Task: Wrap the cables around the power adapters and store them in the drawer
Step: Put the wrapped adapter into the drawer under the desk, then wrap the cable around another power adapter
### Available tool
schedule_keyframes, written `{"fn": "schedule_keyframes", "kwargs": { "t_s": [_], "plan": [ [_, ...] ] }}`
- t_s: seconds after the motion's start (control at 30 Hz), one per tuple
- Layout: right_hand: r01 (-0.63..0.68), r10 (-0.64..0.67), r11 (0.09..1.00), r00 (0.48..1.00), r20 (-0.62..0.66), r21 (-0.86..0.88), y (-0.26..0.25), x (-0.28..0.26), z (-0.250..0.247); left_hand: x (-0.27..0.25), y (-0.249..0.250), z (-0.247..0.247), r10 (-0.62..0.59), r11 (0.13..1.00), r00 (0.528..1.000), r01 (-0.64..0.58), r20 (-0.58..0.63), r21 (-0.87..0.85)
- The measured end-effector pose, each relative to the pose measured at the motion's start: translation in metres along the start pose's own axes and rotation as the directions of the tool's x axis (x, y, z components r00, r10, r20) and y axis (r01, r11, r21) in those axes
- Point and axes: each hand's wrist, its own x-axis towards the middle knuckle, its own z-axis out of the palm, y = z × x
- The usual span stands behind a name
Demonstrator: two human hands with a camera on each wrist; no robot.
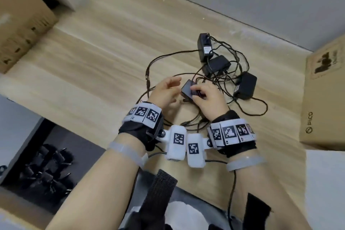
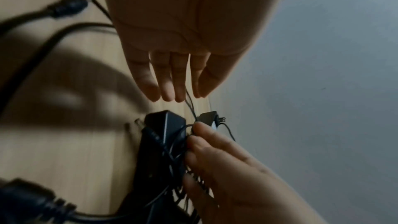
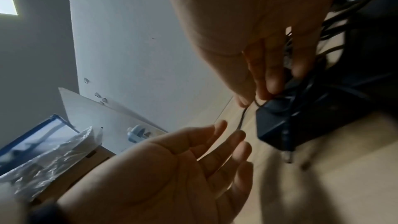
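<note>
Wooden desk (image 1: 104, 46), wrist-view adapter (image 3: 286, 122) prongs

Both forearms reach forward side by side, wrists banded with marker cuffs. Left hand (image 1: 164, 92) flat, fingers (image 2: 168, 83) straight and together, palm turned toward the right hand, holding nothing. Right hand (image 1: 209, 97) palm-down, fingers (image 3: 271, 74) curled, fingertips pinching a thin cable (image 3: 242, 118) against a black adapter (image 1: 188, 89).

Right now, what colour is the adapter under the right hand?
Black; the adapter held by the right hand shows best in the head view.
</note>
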Motion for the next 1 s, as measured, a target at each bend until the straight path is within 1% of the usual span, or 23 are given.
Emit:
{"fn": "schedule_keyframes", "kwargs": {
  "t_s": [0.07,0.13,0.2,0.27,0.3,0.37,0.4,0.43,0.53,0.57,0.63,0.73,0.77,0.8,0.83,0.9,0.93,1.0],
  "plan": [
    [0.031,-0.029,0.995,0.999,0.019,-0.096,0.014,0.000,-0.001,0.010,-0.004,0.007,-0.042,0.997,0.999,0.042,0.003,0.058],
    [-0.002,0.006,0.989,1.000,0.021,-0.146,0.023,0.000,-0.002,0.020,-0.008,0.010,-0.040,0.993,0.998,0.035,0.049,0.111],
    [-0.013,0.021,0.984,0.999,0.040,-0.175,0.029,-0.001,-0.002,0.028,-0.010,0.008,0.002,0.982,0.991,-0.027,0.135,0.185],
    [0.021,-0.011,0.982,0.998,0.056,-0.189,0.031,-0.001,-0.001,0.034,-0.010,0.006,0.026,0.959,0.976,-0.086,0.216,0.269],
    [0.034,-0.024,0.982,0.998,0.058,-0.186,0.032,-0.001,-0.001,0.037,-0.009,0.006,0.036,0.939,0.966,-0.121,0.257,0.322],
    [0.041,-0.033,0.985,0.998,0.047,-0.170,0.032,0.000,-0.002,0.042,-0.005,0.007,0.067,0.861,0.949,-0.211,0.309,0.463],
    [0.039,-0.033,0.986,0.999,0.038,-0.162,0.032,0.001,-0.003,0.044,-0.005,0.008,0.088,0.818,0.946,-0.246,0.311,0.520],
    [0.037,-0.033,0.987,0.999,0.032,-0.154,0.032,0.002,-0.003,0.046,-0.005,0.008,0.104,0.796,0.949,-0.259,0.298,0.548],
    [0.032,-0.028,0.991,0.999,0.031,-0.128,0.030,0.002,-0.005,0.048,-0.004,0.007,0.109,0.786,0.968,-0.223,0.226,0.577],
    [0.023,-0.020,0.993,0.999,0.032,-0.112,0.029,0.003,-0.006,0.048,-0.003,0.005,0.094,0.786,0.971,-0.208,0.219,0.583],
    [0.001,0.000,0.997,1.000,0.018,-0.071,0.028,0.003,-0.008,0.045,0.006,0.000,0.096,0.754,0.974,-0.207,0.207,0.624],
    [-0.038,0.038,0.999,0.999,-0.001,-0.036,0.027,0.004,-0.013,0.033,0.023,-0.016,0.176,0.679,0.970,-0.244,0.169,0.693],
    [-0.052,0.051,0.998,0.999,-0.007,-0.028,0.025,0.004,-0.014,0.027,0.030,-0.021,0.215,0.678,0.963,-0.269,0.165,0.685],
    [-0.064,0.064,0.998,0.998,-0.014,-0.015,0.023,0.003,-0.016,0.021,0.037,-0.025,0.254,0.698,0.954,-0.296,0.160,0.653],
    [-0.074,0.074,0.997,0.997,-0.021,0.005,0.020,0.004,-0.017,0.014,0.044,-0.029,0.278,0.739,0.949,-0.310,0.148,0.598],
    [-0.085,0.085,0.996,0.996,-0.031,0.008,0.012,0.005,-0.021,0.002,0.057,-0.035,0.285,0.833,0.952,-0.302,0.107,0.464],
    [-0.089,0.088,0.996,0.995,-0.039,-0.016,0.008,0.005,-0.024,-0.003,0.064,-0.038,0.283,0.863,0.954,-0.297,0.096,0.409],
    [-0.105,0.102,0.993,0.993,-0.063,-0.058,0.002,0.005,-0.030,-0.010,0.077,-0.044,0.288,0.893,0.952,-0.306,0.101,0.330]
  ]
}}
